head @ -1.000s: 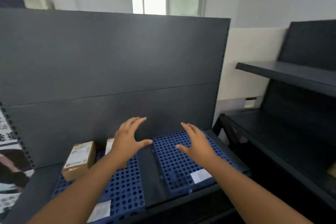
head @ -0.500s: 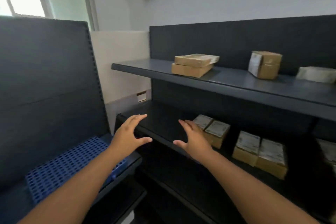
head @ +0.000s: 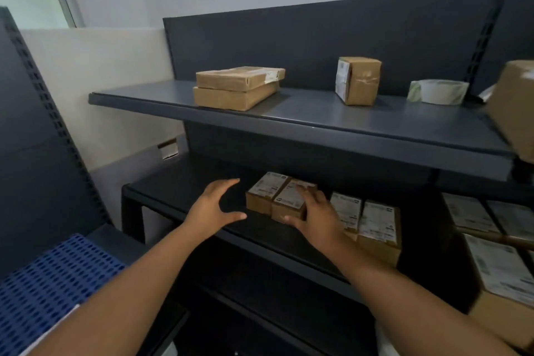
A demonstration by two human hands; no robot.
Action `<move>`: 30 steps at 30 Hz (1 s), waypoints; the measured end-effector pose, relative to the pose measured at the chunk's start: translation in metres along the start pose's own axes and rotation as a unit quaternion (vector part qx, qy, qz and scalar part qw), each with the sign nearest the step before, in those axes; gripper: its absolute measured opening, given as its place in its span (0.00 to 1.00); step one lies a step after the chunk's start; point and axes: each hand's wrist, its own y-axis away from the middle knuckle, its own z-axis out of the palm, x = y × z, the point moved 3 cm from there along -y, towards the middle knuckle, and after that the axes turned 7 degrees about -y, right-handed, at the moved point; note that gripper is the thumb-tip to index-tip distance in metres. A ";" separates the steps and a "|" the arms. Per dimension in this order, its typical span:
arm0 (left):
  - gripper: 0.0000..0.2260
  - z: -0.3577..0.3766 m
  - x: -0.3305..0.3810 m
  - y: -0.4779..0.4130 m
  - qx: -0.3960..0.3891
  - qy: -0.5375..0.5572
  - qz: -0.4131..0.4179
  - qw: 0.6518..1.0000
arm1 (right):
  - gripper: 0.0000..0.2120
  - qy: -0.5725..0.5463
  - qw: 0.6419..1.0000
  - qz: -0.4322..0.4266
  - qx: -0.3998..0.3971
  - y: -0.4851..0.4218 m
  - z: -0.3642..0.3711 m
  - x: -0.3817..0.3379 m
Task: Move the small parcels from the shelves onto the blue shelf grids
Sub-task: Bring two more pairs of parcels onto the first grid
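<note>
Two small brown parcels with white labels sit side by side on the lower dark shelf [head: 185,199]: the left parcel [head: 264,193] and the right parcel [head: 290,201]. My right hand [head: 315,214] lies against the right parcel, fingers spread over its right side and thumb by its front. My left hand [head: 212,206] hovers open just left of the left parcel, not touching it. Two more labelled parcels [head: 365,221] stand further right. A blue shelf grid [head: 49,289] shows at the lower left.
The upper shelf [head: 318,121] carries two stacked flat boxes [head: 235,88], an upright box [head: 358,81] and a tape roll [head: 437,91]. More labelled parcels [head: 491,240] fill the lower right. A dark back panel [head: 31,139] stands at the left.
The view has swung right from the blue grids to the parcel shelves. Both hands have moved forward to the pair of small parcels; my right hand now touches the right one.
</note>
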 end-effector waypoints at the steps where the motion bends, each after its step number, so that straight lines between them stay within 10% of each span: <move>1: 0.38 0.006 -0.004 -0.005 -0.008 0.009 -0.006 1.000 | 0.38 -0.001 1.000 0.008 0.001 -0.001 0.005 0.000; 17: 0.29 0.097 -0.064 -0.086 -0.106 0.070 0.023 0.992 | 0.33 0.037 0.982 0.184 0.014 -0.027 0.073 0.022; 30: 0.24 0.080 -0.063 -0.072 -0.053 0.072 0.010 0.996 | 0.29 -0.032 0.992 0.120 0.039 -0.021 0.060 0.010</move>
